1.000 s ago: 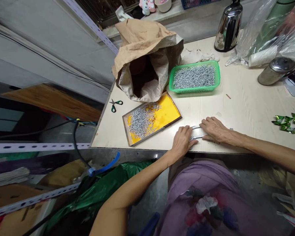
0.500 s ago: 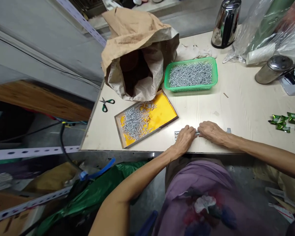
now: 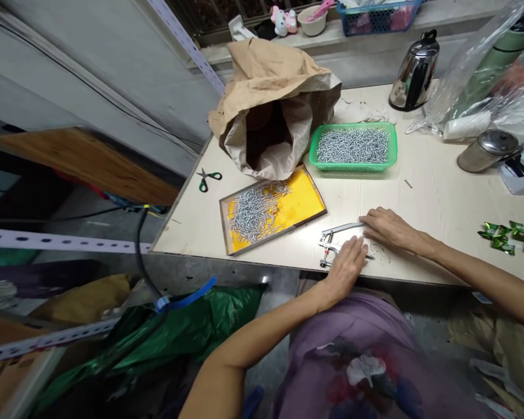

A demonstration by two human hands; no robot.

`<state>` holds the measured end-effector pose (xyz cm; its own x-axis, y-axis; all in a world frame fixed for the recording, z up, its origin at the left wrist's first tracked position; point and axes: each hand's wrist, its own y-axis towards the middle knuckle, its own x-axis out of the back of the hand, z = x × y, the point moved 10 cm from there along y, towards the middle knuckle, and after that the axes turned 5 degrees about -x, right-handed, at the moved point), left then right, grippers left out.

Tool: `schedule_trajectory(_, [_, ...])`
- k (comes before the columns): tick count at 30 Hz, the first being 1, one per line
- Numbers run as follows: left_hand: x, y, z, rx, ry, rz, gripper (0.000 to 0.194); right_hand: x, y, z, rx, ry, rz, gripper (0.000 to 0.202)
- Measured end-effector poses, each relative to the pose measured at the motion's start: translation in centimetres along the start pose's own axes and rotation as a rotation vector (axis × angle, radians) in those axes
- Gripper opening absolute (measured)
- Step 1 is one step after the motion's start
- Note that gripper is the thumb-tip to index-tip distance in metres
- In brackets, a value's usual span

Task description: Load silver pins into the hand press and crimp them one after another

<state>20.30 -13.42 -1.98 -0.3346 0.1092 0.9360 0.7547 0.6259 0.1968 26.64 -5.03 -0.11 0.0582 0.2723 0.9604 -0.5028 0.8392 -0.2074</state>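
A hinged metal tool (image 3: 330,238) with a spring and two long arms lies spread at the table's front edge. My left hand (image 3: 348,265) rests over its lower arm, fingers stretched out and fairly flat, hiding part of that arm. At the far end of the upper arm, the fingertips of my right hand (image 3: 386,228) touch the metal, the fingers extended and not wrapped round it. To the left of the tool is a shallow box (image 3: 305,205) with a yellow bottom, holding a heap of small silvery screw-like pieces (image 3: 251,214).
Behind stand a green plastic basket (image 3: 353,167) full of similar pieces and an open paper sack (image 3: 279,70). Scissors (image 3: 207,179) lie at left. Green foil wrappers (image 3: 506,235), a kettle (image 3: 414,73) and a lidded metal cup (image 3: 484,152) are at right.
The metal tool, mostly covered by both closed hands before, now shows with its arms spread. My left hand has flattened toward the table edge; my right has loosened. The view has shifted.
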Motion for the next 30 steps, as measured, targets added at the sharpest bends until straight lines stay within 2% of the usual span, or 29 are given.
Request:
schedule_trajectory(3, [-0.7, -0.2, -1.4, -0.006, -0.081, 0.004, 0.036, 0.5, 1.4, -0.4, -0.004, -0.034, -0.069, 0.018])
schedule_trajectory(6, [-0.6, -0.1, -1.5, 0.014, -0.137, 0.001, 0.037, 1.1, 2.9, -0.5, -0.021, -0.059, -0.088, 0.018])
schedule_trajectory(8, [-0.3, -0.1, -1.4, 0.023, -0.155, -0.014, 0.039, 1.6, 3.4, 0.6, -0.029, -0.101, -0.073, 0.016])
schedule_trajectory(10, [-0.3, -0.1, -1.2, 0.033, -0.17, -0.016, 0.039, 1.6, 3.5, 3.9, 0.075, -0.121, -0.045, 0.017])
schedule_trajectory(13, [-1.5, -0.3, -1.0, 0.058, -0.207, 0.044, 0.032, 0.4, 2.8, 10.7, 0.387, -0.107, 0.046, 0.016])
schedule_trajectory(16, [-2.7, -0.6, -0.9, 0.085, -0.229, 0.11, 0.028, -1.4, 2.8, 14.5, 0.535, -0.127, 0.107, 0.018])
schedule_trajectory(19, [-2.7, -0.6, -0.9, 0.082, -0.232, 0.103, 0.026, -2.4, 4.1, 15.5, 0.541, -0.134, 0.119, 0.018])
schedule_trajectory(21, [-2.5, -0.5, -1.0, 0.071, -0.233, 0.094, 0.023, -2.2, 5.4, 15.6, 0.504, -0.111, 0.106, 0.018])
schedule_trajectory(25, [-2.2, -0.4, -1.1, 0.07, -0.227, 0.092, 0.028, -1.0, 7.8, 17.1, 0.505, -0.122, -0.02, 0.025])
schedule_trajectory(30, [-2.2, -0.4, -1.1, 0.092, -0.198, 0.078, 0.031, -2.3, 9.9, 18.8, 0.449, -0.205, -0.103, 0.033])
